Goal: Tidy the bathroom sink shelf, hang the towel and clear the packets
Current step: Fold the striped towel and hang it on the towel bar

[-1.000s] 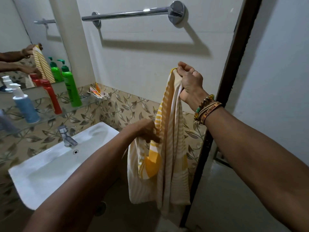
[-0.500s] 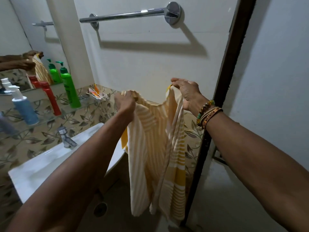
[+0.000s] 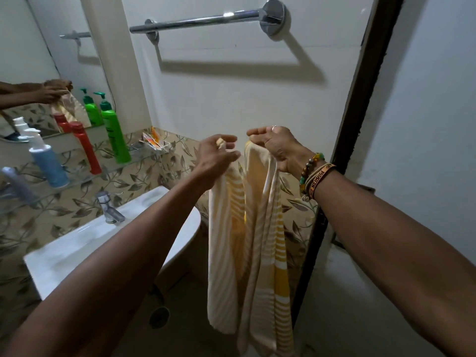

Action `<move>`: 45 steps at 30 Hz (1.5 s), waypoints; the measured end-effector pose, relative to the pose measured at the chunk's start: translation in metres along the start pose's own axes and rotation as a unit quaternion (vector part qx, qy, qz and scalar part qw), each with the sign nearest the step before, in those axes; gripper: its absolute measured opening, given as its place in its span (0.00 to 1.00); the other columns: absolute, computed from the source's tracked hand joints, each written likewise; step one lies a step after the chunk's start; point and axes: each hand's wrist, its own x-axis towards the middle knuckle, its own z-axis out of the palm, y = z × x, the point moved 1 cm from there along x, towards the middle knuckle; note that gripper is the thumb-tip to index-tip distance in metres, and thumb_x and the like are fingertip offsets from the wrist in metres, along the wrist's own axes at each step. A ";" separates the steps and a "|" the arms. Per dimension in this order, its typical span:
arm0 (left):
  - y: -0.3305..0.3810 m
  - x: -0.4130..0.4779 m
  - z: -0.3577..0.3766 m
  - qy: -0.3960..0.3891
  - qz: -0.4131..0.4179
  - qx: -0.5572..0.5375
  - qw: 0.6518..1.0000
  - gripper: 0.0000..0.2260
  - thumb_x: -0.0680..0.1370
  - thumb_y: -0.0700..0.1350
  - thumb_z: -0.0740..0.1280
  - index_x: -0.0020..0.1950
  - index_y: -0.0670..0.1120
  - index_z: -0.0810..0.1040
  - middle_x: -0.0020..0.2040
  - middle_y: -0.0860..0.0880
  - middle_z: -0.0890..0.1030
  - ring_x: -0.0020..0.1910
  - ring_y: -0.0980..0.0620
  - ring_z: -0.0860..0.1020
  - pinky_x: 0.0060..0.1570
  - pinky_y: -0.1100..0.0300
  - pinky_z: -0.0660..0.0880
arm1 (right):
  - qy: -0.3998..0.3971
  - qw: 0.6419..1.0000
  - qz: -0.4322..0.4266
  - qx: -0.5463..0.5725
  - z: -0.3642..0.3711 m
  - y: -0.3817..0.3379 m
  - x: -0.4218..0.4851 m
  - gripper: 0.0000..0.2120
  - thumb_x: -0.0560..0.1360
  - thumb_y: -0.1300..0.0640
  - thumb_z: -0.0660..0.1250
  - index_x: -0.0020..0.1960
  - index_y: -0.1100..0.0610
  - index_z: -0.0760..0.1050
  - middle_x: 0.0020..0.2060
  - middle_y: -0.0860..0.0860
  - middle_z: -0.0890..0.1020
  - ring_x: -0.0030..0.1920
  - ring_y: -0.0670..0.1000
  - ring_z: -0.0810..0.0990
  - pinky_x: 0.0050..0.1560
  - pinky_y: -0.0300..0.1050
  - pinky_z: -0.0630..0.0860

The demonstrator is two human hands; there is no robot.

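Both hands on the towel's (image 3: 257, 240) top edge. Left hand (image 3: 216, 155) pinches one corner, right hand (image 3: 278, 148) grips the other with fingers curled round the cloth. The towel hangs doubled between them, well below the towel bar (image 3: 206, 20), with bare white wall in between. Dark door frame (image 3: 360, 99) is just right of my right wrist, sink (image 3: 85, 243) rim just left of the cloth. Leaf-pattern tiles run below the white wall. Glass shelf (image 3: 139, 158) over the sink carries green bottle (image 3: 114, 135), red bottle (image 3: 86, 148) and blue bottle (image 3: 47, 163). Packets (image 3: 154, 143) sit at its right end, near my left hand. Faucet (image 3: 109, 207) is left of my left forearm.
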 end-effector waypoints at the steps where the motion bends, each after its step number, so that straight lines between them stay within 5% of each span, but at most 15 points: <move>1: 0.005 -0.003 0.003 -0.066 0.022 0.012 0.997 0.20 0.71 0.35 0.76 0.61 0.47 0.82 0.51 0.48 0.85 0.50 0.48 0.84 0.48 0.58 0.82 | -0.020 1.000 0.002 0.002 0.002 -0.001 -0.002 0.10 0.75 0.69 0.68 0.57 0.66 0.79 0.51 0.63 0.83 0.52 0.56 0.84 0.57 0.54 0.81; 3: 0.009 -0.005 0.007 -0.156 0.037 0.049 0.986 0.20 0.73 0.35 0.74 0.63 0.49 0.81 0.52 0.47 0.85 0.50 0.48 0.84 0.50 0.56 0.82 | -0.038 0.999 -0.004 -0.003 0.003 -0.003 -0.005 0.12 0.74 0.70 0.70 0.57 0.66 0.76 0.52 0.63 0.83 0.50 0.56 0.85 0.52 0.50 0.83; 6: 0.006 -0.005 0.006 -0.190 0.030 0.092 0.977 0.10 0.77 0.34 0.69 0.57 0.43 0.82 0.46 0.45 0.84 0.45 0.50 0.81 0.51 0.55 0.78 | -0.042 0.996 -0.031 -0.073 -0.006 -0.005 -0.006 0.12 0.74 0.66 0.73 0.56 0.61 0.76 0.49 0.57 0.81 0.43 0.48 0.83 0.39 0.35 0.79; 11: -0.002 -0.004 0.002 -0.282 -0.050 0.013 0.958 0.19 0.79 0.38 0.68 0.70 0.47 0.74 0.43 0.48 0.81 0.44 0.53 0.81 0.50 0.55 0.81 | -0.085 0.989 -0.028 -0.121 -0.022 0.002 -0.007 0.08 0.74 0.64 0.74 0.51 0.58 0.78 0.44 0.56 0.82 0.40 0.47 0.82 0.36 0.37 0.78; 13: -0.004 -0.005 0.005 -0.284 -0.073 0.034 0.955 0.16 0.79 0.37 0.68 0.67 0.46 0.76 0.43 0.47 0.81 0.44 0.51 0.80 0.51 0.50 0.81 | -0.101 0.986 -0.024 -0.131 -0.023 0.005 -0.007 0.08 0.73 0.65 0.74 0.51 0.59 0.79 0.43 0.57 0.82 0.39 0.48 0.82 0.36 0.40 0.79; 17: -0.005 -0.004 0.008 -0.210 -0.022 0.100 0.972 0.01 0.79 0.38 0.69 0.49 0.41 0.79 0.41 0.46 0.79 0.45 0.47 0.76 0.45 0.53 0.76 | -0.130 0.977 -0.012 -0.169 -0.028 0.006 -0.008 0.14 0.70 0.64 0.77 0.53 0.59 0.79 0.44 0.56 0.83 0.43 0.51 0.83 0.41 0.43 0.81; 20: 0.001 0.002 0.010 -0.119 0.013 0.096 0.988 0.03 0.77 0.39 0.71 0.44 0.45 0.79 0.39 0.47 0.78 0.41 0.50 0.75 0.42 0.53 0.72 | -0.127 0.976 -0.001 -0.175 -0.031 0.011 -0.009 0.15 0.69 0.64 0.78 0.54 0.62 0.80 0.45 0.57 0.84 0.44 0.52 0.83 0.41 0.45 0.83; 28: 0.017 0.019 -0.006 0.141 0.012 0.142 0.980 0.05 0.75 0.42 0.74 0.50 0.48 0.83 0.48 0.47 0.84 0.48 0.49 0.81 0.48 0.56 0.79 | -0.076 0.976 0.017 -0.202 -0.051 0.031 -0.007 0.21 0.65 0.62 0.81 0.53 0.68 0.80 0.41 0.54 0.83 0.40 0.50 0.82 0.39 0.42 0.82; 31: 0.014 0.028 -0.026 0.205 -0.020 0.146 0.968 0.06 0.76 0.41 0.73 0.52 0.47 0.84 0.51 0.46 0.85 0.52 0.47 0.81 0.54 0.52 0.79 | -0.071 0.975 0.033 -0.207 -0.063 0.042 -0.006 0.20 0.63 0.58 0.83 0.50 0.64 0.82 0.42 0.55 0.84 0.42 0.52 0.83 0.46 0.48 0.81; 34: 0.005 0.029 -0.040 0.237 -0.062 0.152 0.958 0.08 0.76 0.37 0.70 0.52 0.46 0.84 0.51 0.45 0.84 0.53 0.46 0.81 0.56 0.51 0.79 | -0.086 0.974 0.038 -0.205 -0.066 0.049 -0.006 0.15 0.64 0.55 0.82 0.45 0.59 0.83 0.38 0.51 0.85 0.38 0.48 0.83 0.38 0.43 0.80; 39: -0.005 0.017 -0.037 0.121 -0.112 0.178 0.970 0.17 0.66 0.28 0.74 0.49 0.45 0.84 0.47 0.45 0.84 0.43 0.50 0.80 0.38 0.59 0.79 | -0.096 0.977 0.010 -0.192 -0.050 0.048 -0.006 0.10 0.71 0.52 0.77 0.46 0.57 0.82 0.36 0.48 0.85 0.37 0.46 0.84 0.37 0.38 0.80; 45: 0.000 0.001 -0.007 -0.125 -0.069 0.158 0.977 0.20 0.67 0.32 0.79 0.57 0.45 0.83 0.50 0.47 0.84 0.49 0.51 0.82 0.47 0.61 0.80 | -0.130 0.963 -0.031 -0.233 -0.026 0.036 -0.004 0.07 0.71 0.53 0.77 0.43 0.57 0.83 0.36 0.49 0.84 0.37 0.45 0.82 0.37 0.39 0.78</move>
